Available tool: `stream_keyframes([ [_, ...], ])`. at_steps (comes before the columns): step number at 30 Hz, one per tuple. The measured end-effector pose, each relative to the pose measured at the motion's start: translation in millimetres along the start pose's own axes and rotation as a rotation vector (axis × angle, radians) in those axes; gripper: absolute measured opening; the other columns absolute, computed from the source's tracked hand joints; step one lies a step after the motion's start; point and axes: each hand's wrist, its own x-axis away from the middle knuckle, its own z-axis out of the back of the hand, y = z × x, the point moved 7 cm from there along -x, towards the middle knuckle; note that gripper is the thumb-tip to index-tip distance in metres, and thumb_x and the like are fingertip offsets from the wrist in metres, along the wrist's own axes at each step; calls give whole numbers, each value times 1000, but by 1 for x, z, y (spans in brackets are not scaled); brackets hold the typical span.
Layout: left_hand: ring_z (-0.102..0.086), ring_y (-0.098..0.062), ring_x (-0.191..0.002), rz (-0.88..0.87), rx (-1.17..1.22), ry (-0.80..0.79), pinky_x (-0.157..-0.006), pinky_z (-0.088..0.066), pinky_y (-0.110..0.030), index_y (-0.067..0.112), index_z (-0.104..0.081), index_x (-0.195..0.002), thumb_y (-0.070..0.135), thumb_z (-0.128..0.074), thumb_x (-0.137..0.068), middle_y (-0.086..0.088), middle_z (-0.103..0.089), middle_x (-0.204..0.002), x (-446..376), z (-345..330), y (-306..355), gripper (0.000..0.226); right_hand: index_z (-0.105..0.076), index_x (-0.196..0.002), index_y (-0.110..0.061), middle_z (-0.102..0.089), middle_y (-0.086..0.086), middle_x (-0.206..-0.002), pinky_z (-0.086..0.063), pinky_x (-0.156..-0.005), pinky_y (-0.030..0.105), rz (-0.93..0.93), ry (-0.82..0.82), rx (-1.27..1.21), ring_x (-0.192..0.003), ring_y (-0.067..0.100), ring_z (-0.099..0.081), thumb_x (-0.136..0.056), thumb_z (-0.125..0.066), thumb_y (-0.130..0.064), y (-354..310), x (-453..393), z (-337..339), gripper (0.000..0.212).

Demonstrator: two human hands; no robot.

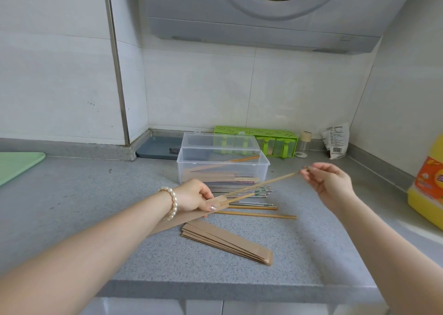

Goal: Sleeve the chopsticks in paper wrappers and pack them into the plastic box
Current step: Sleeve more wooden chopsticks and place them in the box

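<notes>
Hands are sleeving wooden chopsticks at a grey kitchen counter (96, 195).

The left hand (191, 196), fingers curled shut, is gripping a brown paper wrapper (182, 219) with one chopstick (239, 198) already sitting in its mouth, while the right hand (328, 183) is pinching the far end of a second chopstick (268, 182) between thumb and fingertips, its near end reaching the wrapper's opening. Loose chopsticks (251, 208) and a stack of empty wrappers (227, 242) are lying just beside; the open plastic box (223, 168) behind is holding sleeved pairs.

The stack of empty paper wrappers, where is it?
The stack of empty paper wrappers lies on the counter near its front edge, just before the loose chopsticks.
</notes>
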Motion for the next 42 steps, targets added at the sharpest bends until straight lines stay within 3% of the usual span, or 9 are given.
stream_keyframes([
  [7, -66, -13, -74, 4, 7, 10, -83, -54, -32, 17, -63, -82, 11, -70, -80, -7, -70, -90, 1, 1, 1, 9, -51, -76, -5, -55, 12, -73, -54, -55, 16, 98, 177, -173, -47, 8, -63, -90, -46, 12, -22, 2, 10, 22],
  [10, -63, -14, -83, 4, -12, 31, -84, -53, -30, 15, -66, -86, 11, -71, -79, 2, -67, -84, 1, 4, 3, 10, -51, -75, -5, -54, 12, -71, -52, -53, 15, 97, 156, -113, -45, 7, -61, -89, -48, 11, -20, 2, 10, 22],
  [14, -60, -9, -80, -12, -1, 34, -75, -48, -22, 22, -69, -81, 16, -71, -79, 9, -66, -81, 2, 8, 5, 7, -52, -74, -6, -53, 12, -70, -52, -52, 15, 113, 125, -34, -45, 8, -60, -87, -51, 12, -20, 4, 5, 22],
  [22, -55, -7, -73, -6, 56, 83, -68, -42, -20, 22, -68, -67, 20, -70, -81, 8, -62, -70, 4, 10, 3, 14, -53, -74, -7, -54, 12, -69, -52, -52, 16, 163, 106, 44, -46, 9, -60, -86, -54, 11, -28, 7, 0, 22],
  [28, -54, -5, -73, 1, 23, 89, -64, -41, -18, 22, -69, -70, 24, -69, -81, 8, -61, -71, 3, 9, 4, 11, -55, -75, -7, -56, 11, -70, -54, -55, 17, 179, 70, 114, -49, 11, -61, -85, -56, 11, -31, 10, -6, 20],
  [34, -57, -6, -74, -16, 48, 122, -69, -45, -18, 16, -72, -78, 19, -73, -77, 8, -64, -75, 3, 9, 5, 3, -55, -78, -7, -59, 9, -68, -55, -56, 17, 207, 120, 134, -48, 9, -62, -84, -61, 7, -36, 12, -3, 17],
  [37, -59, -8, -77, -22, 40, 114, -72, -47, -18, 13, -72, -88, 13, -79, -70, 8, -66, -79, 3, 6, 6, 18, -54, -78, -7, -58, 10, -69, -54, -54, 16, 239, 139, 144, -47, 9, -63, -84, -60, 8, -39, 13, -2, 17],
  [42, -55, -7, -74, -52, -41, 165, -66, -44, -18, 21, -66, -77, 14, -81, -67, 9, -61, -76, 2, 4, 10, 19, -54, -77, -7, -59, 11, -69, -51, -50, 14, 281, 148, 194, -46, 8, -63, -84, -60, 8, -43, 17, -6, 18],
])
